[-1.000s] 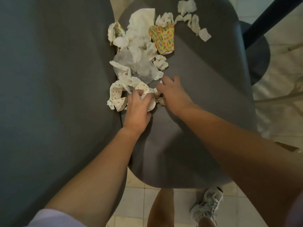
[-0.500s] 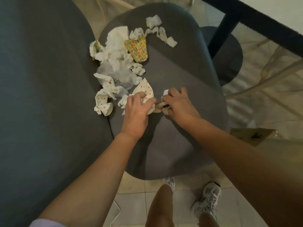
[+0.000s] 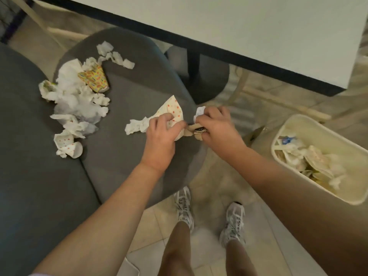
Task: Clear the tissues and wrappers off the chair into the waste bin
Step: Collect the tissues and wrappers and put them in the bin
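1. Over the right edge of the grey chair (image 3: 129,92): left hand (image 3: 159,136) gripping a dotted wrapper (image 3: 171,109) and a trailing white tissue (image 3: 136,126).
2. Just beside it: right hand (image 3: 216,126) clenched around a tan wrapper (image 3: 196,131) and a white scrap (image 3: 199,112).
3. On the seat's left: a heap of crumpled tissues (image 3: 77,100), a yellow wrapper (image 3: 95,78), a dotted cup (image 3: 68,145).
4. On the floor to the right: cream waste bin (image 3: 310,124), partly full, well apart.
5. Above: white table (image 3: 249,26).

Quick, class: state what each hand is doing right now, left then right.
Left hand: closed, gripping the dotted wrapper and a tissue.
Right hand: closed, gripping a beige wrapper and a white scrap.
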{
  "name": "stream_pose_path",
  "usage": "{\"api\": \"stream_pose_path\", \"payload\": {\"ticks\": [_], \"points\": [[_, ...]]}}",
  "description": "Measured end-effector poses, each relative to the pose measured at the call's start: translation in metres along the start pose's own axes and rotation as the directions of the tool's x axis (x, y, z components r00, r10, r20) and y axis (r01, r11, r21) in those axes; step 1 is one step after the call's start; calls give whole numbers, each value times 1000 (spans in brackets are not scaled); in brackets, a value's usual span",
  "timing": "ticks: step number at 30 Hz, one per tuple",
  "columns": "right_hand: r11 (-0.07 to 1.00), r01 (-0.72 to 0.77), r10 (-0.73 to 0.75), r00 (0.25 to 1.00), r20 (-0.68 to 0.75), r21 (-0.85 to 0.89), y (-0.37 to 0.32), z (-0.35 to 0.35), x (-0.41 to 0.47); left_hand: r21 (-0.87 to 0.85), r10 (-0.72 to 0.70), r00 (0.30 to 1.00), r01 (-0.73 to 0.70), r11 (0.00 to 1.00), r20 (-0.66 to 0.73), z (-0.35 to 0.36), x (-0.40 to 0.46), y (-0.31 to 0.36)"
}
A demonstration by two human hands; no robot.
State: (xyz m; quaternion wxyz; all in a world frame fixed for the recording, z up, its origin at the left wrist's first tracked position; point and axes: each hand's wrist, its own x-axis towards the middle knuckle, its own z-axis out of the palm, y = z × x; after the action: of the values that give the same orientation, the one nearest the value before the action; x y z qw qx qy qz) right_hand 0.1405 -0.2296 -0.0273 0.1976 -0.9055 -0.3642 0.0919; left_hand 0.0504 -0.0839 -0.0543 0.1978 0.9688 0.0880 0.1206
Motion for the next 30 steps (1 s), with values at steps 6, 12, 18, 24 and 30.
{"api": "stream_pose_path", "payload": {"ticks": [6,12,18,24,30], "points": [[992,-113,119,981,-155,47,64,-47,-70,-74,154,988,-153,985,15,24,8,87],[959,-263,282,926,-252,107,129,-74,-135,-139,315,949,-310,941,17,57,13,176],[867,-479,498,844,-200,137,189,-81,-200,-324,526,835,-457,828,164,97,12,250],[762,-642,645,764,-19,85,227,-81,-231,-472,596,727,-417,777,340,130,17,302],[726,-674,670,738,84,136,241,-73,-240,-602,571,720,-268,752,394,156,23,329]]}}
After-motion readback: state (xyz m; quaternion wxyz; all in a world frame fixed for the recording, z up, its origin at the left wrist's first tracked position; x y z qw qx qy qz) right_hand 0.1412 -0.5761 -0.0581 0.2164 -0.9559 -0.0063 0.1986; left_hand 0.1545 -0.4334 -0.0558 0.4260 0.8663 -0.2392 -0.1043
